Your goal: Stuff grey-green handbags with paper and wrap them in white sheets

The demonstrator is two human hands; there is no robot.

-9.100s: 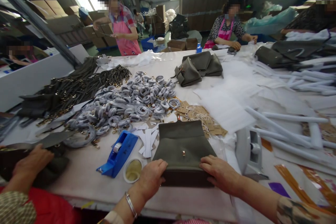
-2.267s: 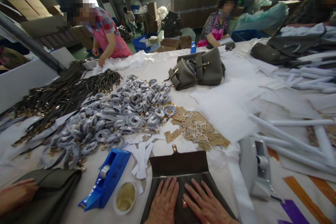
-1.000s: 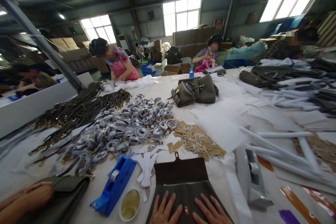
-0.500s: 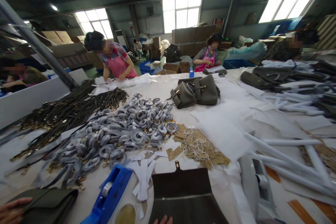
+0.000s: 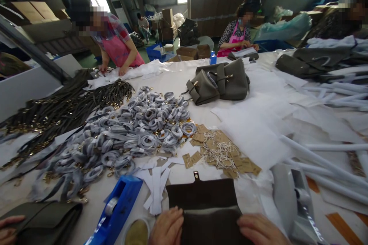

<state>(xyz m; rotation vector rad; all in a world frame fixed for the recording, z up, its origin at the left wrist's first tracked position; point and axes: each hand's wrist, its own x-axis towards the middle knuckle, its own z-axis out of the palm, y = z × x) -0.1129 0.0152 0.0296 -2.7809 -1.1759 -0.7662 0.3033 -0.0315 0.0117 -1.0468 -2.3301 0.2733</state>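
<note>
A dark olive flap bag (image 5: 211,222) lies before me with its flap (image 5: 202,193) folded open, away from me, and a gold clasp (image 5: 196,176) at the flap's tip. My left hand (image 5: 168,226) grips the bag's left edge, fingers bent together. On the opposite edge, my right hand (image 5: 260,230) grips the bag the same way; its thumb is out of sight. To the left of my hands are a blue tape dispenser (image 5: 119,204), white paper strips (image 5: 156,187) and a round tub (image 5: 137,231). A grey tape dispenser (image 5: 293,199) stands to the right.
Another person's hand (image 5: 10,227) holds a similar bag (image 5: 48,220) at lower left. Beyond lie wrapped coiled straps (image 5: 149,141), loose dark straps (image 5: 71,103), tan tags (image 5: 224,153) and finished bags (image 5: 221,82). White tubes (image 5: 324,176) lie right. People in pink aprons (image 5: 122,49) work across the table.
My view has tipped downward. Earlier only some fingertips showed at the bag's lower edge; now both my hands are on its sides. The person across at left has leaned further over the table.
</note>
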